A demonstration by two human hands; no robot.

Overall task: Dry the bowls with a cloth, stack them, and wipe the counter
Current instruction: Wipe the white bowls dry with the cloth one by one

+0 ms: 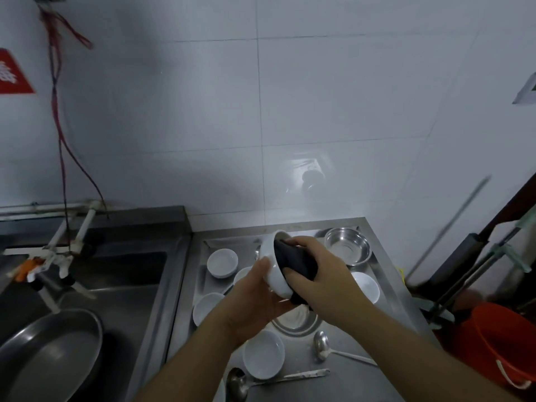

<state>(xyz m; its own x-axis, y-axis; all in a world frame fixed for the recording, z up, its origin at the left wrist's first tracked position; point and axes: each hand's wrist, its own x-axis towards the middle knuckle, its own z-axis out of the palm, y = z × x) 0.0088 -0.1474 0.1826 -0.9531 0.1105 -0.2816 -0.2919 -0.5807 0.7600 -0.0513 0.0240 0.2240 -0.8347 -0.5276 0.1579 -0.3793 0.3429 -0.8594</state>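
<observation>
My left hand [255, 297] grips a white bowl [271, 259] from below and holds it tilted above the steel counter [356, 381]. A dark cloth [295, 261] is pushed into the bowl's mouth, and my right hand [322, 274] grips that cloth. Several more white bowls stand on the counter: one at the back left [222, 262], one at the left [205, 307], one near the front [263, 354] and one at the right [366, 285]. A further white bowl is mostly hidden behind my left hand.
A steel bowl [347, 246] stands at the back right and another [295, 320] lies under my hands. Two ladles [322, 345] [240, 382] rest near the front. A sink with a large steel pan [49, 352] is on the left. An orange bucket [499, 346] stands at the right.
</observation>
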